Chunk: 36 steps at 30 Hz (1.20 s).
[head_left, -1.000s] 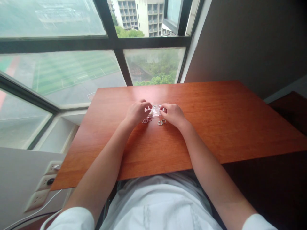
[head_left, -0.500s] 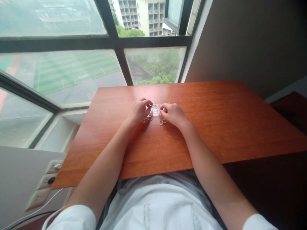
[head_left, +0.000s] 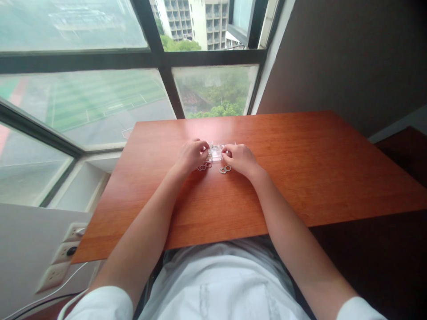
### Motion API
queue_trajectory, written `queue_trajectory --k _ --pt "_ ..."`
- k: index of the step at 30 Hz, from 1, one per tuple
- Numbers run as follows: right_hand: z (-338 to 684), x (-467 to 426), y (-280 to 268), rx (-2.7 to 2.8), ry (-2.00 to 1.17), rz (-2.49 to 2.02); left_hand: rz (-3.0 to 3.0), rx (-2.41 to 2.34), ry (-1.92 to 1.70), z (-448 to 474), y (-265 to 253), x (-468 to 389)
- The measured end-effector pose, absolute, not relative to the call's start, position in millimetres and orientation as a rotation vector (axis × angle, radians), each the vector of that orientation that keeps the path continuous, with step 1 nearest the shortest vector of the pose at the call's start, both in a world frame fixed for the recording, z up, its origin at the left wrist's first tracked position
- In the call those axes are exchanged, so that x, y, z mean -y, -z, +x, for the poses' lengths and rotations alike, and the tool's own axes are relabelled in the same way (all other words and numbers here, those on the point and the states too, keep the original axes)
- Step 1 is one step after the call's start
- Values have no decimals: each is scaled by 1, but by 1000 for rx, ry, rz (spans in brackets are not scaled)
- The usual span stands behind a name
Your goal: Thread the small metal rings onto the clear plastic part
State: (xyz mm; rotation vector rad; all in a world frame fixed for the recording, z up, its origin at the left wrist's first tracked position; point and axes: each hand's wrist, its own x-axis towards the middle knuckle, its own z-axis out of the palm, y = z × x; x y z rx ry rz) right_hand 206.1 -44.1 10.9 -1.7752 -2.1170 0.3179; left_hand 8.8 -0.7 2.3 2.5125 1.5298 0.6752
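Observation:
A small clear plastic box (head_left: pixel 216 154) lies on the table between my hands, with a ring-shaped piece (head_left: pixel 214 147) faintly visible in it. My left hand (head_left: pixel 192 154) is at its left side, thumb and fingers curled together; what they hold, if anything, is too small to make out. At the right edge of the box, my right hand (head_left: pixel 243 158) has its fingertips pinched against the clear plastic. Pinkish rings (head_left: pixel 202 167) lie just below my left hand. Two pale metallic rings (head_left: pixel 223 170) rest close together in front of the box.
The reddish-brown wooden table (head_left: pixel 300 178) extends far to the right. Beyond its back edge stands a dark-framed window (head_left: pixel 213 58), with a dark wall (head_left: pixel 333 66) on the right. Wall sockets (head_left: pixel 62 253) and cables (head_left: pixel 56 289) are at the lower left.
My left hand has shifted slightly left and down, and its fingertips have drawn closer together. My right hand, the box and the rings stay nearly the same.

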Motion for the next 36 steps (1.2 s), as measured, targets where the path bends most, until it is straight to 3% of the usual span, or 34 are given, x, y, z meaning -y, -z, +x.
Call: queue_trajectory --k 36 --pt "205 45 -11 2151 -363 -1789 2393 -1440 -666 14 1 3"
